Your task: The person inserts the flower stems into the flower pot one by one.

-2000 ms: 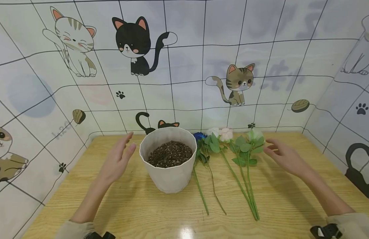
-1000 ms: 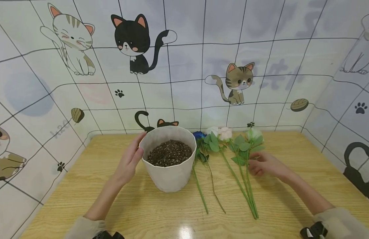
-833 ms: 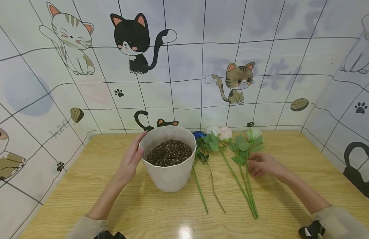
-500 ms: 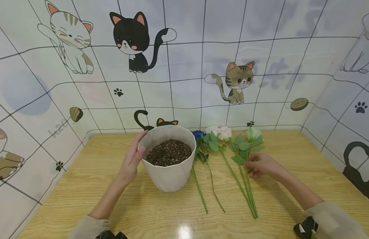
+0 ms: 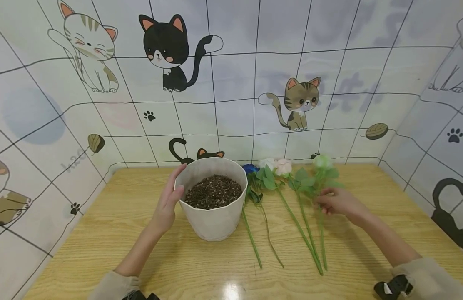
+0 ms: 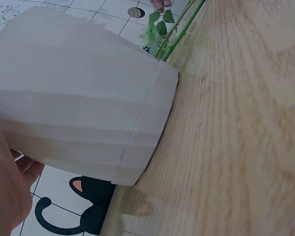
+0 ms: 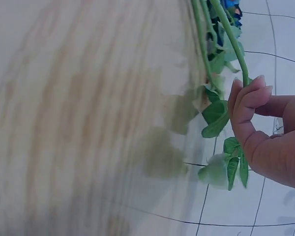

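A white plant pot (image 5: 212,227) stands upright on the table, partly filled with dark soil (image 5: 213,192). My left hand (image 5: 165,210) rests against its left side, fingers extended along the outer wall and thumb close to the rim. Some of those fingers are hidden behind the pot in the left wrist view. On the right, my right hand (image 5: 344,205) pinches the green stem (image 7: 231,40) of a pale green-white artificial-looking rose (image 5: 323,161) between thumb and fingertips. Its bloom is blurred and leans up toward the back wall. Another green stem (image 5: 306,225) lies close beside it.
Between pot and right hand lie a blue rose (image 5: 250,168), a white one (image 5: 267,163) and a pink one (image 5: 283,167), stems toward me. A cat-patterned sheet (image 5: 235,116) encloses the wooden table (image 5: 201,271) at back and sides.
My left hand has come in to touch the pot. My right hand has reached the stems, pinched one and shifted that rose slightly up and right, apart from the neighbouring stem.
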A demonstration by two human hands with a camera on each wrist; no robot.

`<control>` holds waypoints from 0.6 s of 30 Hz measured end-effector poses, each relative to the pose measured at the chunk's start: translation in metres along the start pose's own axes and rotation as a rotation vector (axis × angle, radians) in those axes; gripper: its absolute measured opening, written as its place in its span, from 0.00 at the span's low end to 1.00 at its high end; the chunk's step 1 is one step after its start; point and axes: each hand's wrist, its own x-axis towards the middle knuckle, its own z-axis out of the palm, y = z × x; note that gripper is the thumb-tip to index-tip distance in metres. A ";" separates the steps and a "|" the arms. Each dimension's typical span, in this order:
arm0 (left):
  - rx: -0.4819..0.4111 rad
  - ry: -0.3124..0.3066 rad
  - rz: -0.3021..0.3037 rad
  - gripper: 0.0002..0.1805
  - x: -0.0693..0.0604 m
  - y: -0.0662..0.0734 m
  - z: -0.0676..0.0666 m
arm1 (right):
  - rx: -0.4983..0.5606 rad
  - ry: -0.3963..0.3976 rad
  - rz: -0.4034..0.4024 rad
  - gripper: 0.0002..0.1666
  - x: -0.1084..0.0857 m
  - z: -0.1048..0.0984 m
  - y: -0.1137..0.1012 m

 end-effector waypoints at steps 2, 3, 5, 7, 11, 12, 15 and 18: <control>0.000 0.002 0.000 0.28 0.000 0.000 0.000 | 0.002 0.000 -0.013 0.29 -0.002 -0.004 -0.004; 0.000 0.001 0.002 0.28 0.000 0.000 0.000 | 0.005 0.003 -0.017 0.29 -0.003 -0.005 -0.006; 0.001 0.000 -0.003 0.28 0.000 0.000 0.000 | 0.005 0.007 -0.038 0.28 -0.005 -0.009 -0.010; -0.001 0.002 -0.009 0.28 0.000 0.000 0.000 | -0.001 0.023 -0.055 0.29 -0.007 -0.012 -0.014; -0.001 0.006 -0.018 0.29 0.000 0.001 0.001 | 0.000 0.055 -0.082 0.31 -0.013 -0.020 -0.023; -0.003 0.008 -0.018 0.29 0.000 0.001 0.002 | 0.004 0.064 -0.092 0.31 -0.014 -0.021 -0.025; -0.004 0.012 -0.018 0.29 0.000 0.001 0.002 | 0.024 0.076 -0.127 0.28 -0.016 -0.025 -0.031; -0.004 0.016 -0.021 0.29 0.000 -0.001 0.003 | 0.035 0.101 -0.165 0.24 -0.018 -0.027 -0.039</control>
